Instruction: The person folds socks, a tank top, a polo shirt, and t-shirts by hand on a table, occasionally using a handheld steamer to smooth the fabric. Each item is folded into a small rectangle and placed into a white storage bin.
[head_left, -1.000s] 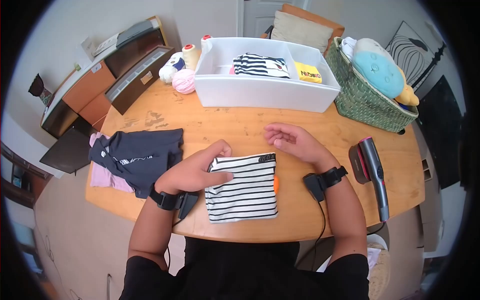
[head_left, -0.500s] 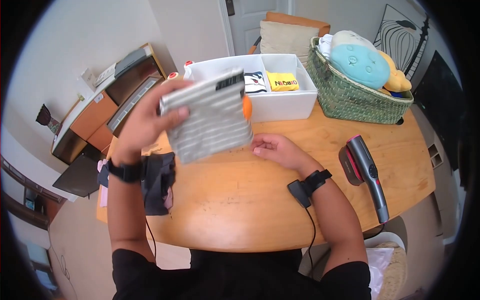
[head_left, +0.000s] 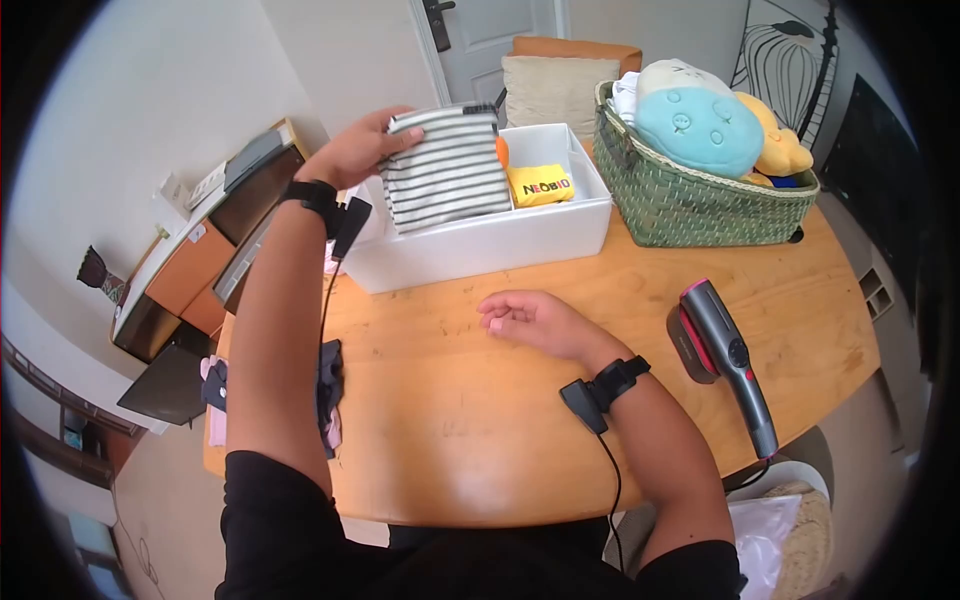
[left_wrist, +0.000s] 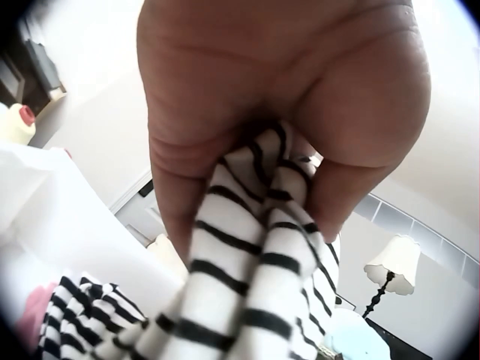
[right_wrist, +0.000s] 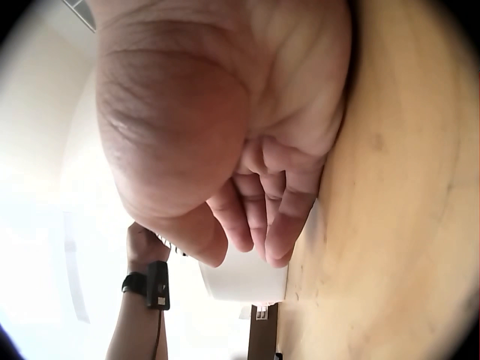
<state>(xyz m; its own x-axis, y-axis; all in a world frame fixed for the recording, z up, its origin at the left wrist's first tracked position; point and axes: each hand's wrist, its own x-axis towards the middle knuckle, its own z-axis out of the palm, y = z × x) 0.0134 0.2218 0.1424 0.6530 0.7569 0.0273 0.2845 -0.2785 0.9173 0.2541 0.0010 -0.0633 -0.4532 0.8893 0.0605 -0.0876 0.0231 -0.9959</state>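
Observation:
My left hand (head_left: 362, 150) pinches a folded black-and-white striped shirt (head_left: 445, 175) by its left edge, thumb in front. The shirt hangs over the left compartment of a white divided bin (head_left: 480, 257), and a bit of orange (head_left: 502, 152) shows at its right edge. In the left wrist view the gripped cloth (left_wrist: 232, 262) bunches into folds, and another striped garment (left_wrist: 82, 319) lies in the bin below. A folded yellow cloth (head_left: 540, 187) lies in the right compartment. On the wooden table, my right hand (head_left: 540, 322) rests on its side, fingers loosely bent around nothing.
A green woven basket (head_left: 700, 210) with plush toys stands right of the bin. A grey-and-pink handheld steamer (head_left: 735, 355) lies near the right table edge. Dark and pink clothes (head_left: 330, 400) lie at the left, partly hidden by my left arm.
The left hand has lifted the striped shirt off the table and carried it forward over the bin. The right hand has shifted slightly and stays on the table.

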